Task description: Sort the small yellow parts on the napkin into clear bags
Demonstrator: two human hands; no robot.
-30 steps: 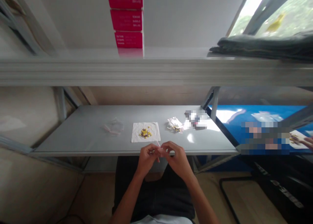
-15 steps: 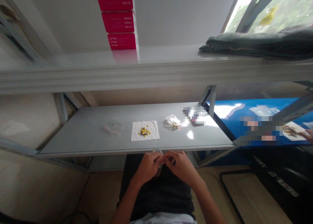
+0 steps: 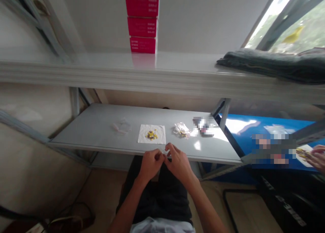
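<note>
My left hand (image 3: 151, 162) and my right hand (image 3: 177, 161) meet at the front edge of the grey shelf table. Between their fingertips is a small clear plastic bag (image 3: 165, 152), mostly hidden by the fingers. Both hands are closed in a pinch on it, the right index finger arched above. Just beyond lies a white cloth (image 3: 142, 137) bearing a pile of small yellow and dark pieces (image 3: 151, 135). Right of the cloth is a heap of clear bags with such pieces inside (image 3: 181, 129). To the left lie flat clear bags (image 3: 122, 127).
Pink-red boxes (image 3: 142, 28) are stacked on the upper shelf (image 3: 101, 62), left of folded dark cloth (image 3: 274, 63). A blurred-out item lies at the table's right end. On a blue table (image 3: 236, 124), another person's hands (image 3: 317, 156) are over small pieces.
The view has shifted and tilted slightly. My hands have come up nearer the table edge, still pinching the bag, and the right index finger has lifted. The other person's hands reach further in.
</note>
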